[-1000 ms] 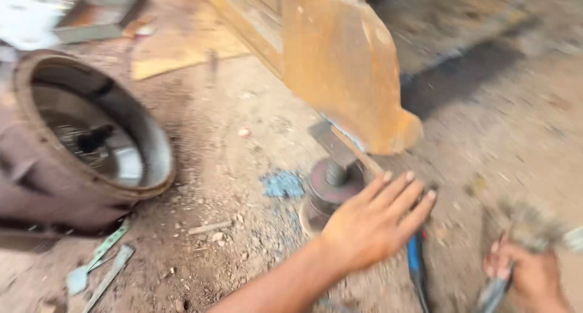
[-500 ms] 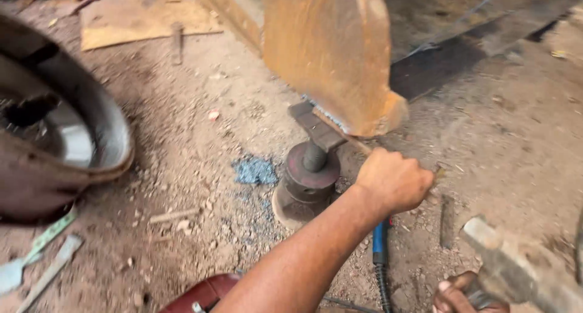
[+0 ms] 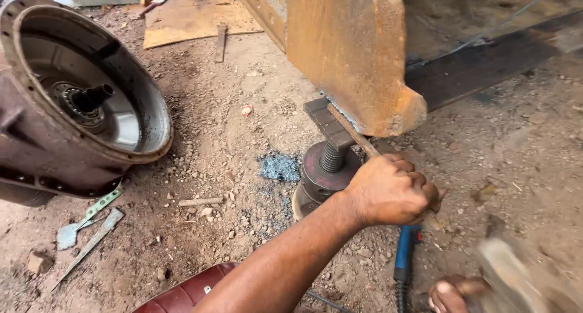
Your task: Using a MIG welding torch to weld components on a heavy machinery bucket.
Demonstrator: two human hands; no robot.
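My left hand is closed around a thin rusty rod that slants up to the lower edge of a big orange steel plate. Just left of the hand, a dark screw jack with a threaded stem stands on the dirt and props the plate with its flat head. My right hand sits at the bottom right, gripping a hammer that is blurred by motion. A blue-handled tool with a cable lies on the ground between the two hands.
A large rusty bell-shaped housing with a shaft inside lies at the left. Flat metal scraps rest on the dirt below it. Cardboard lies at the back. A dark red rounded object pokes in at the bottom edge.
My left hand went from spread open beside the jack to a closed fist on the rod. The hammer in my right hand has swung, now blurred at the lower right.
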